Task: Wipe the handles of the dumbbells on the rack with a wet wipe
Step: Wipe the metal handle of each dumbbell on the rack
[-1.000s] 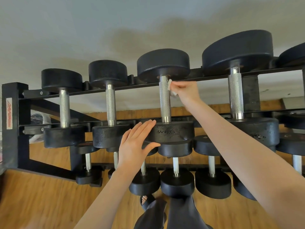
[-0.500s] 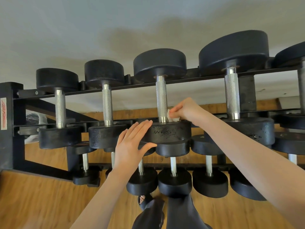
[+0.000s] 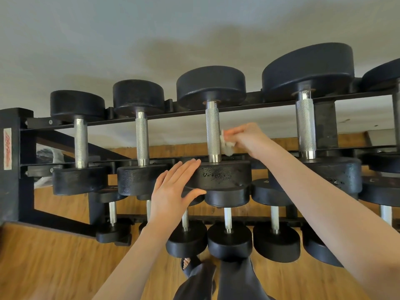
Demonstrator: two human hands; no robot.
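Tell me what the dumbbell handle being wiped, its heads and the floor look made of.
Handle: bright metal, probably chromed steel; silvery shine and fine cross-hatched knurling. Heads: matte black, likely rubber or a coating over metal; the near one has scuffed patches. Floor: warm brown wood or a wood-look laminate; visible grain.

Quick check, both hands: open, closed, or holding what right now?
Left hand: open, flat against the dumbbell head.
Right hand: holding the wipe against the handle.

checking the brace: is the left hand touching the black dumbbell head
Touching: head view shows the left hand flat against the third black dumbbell head.
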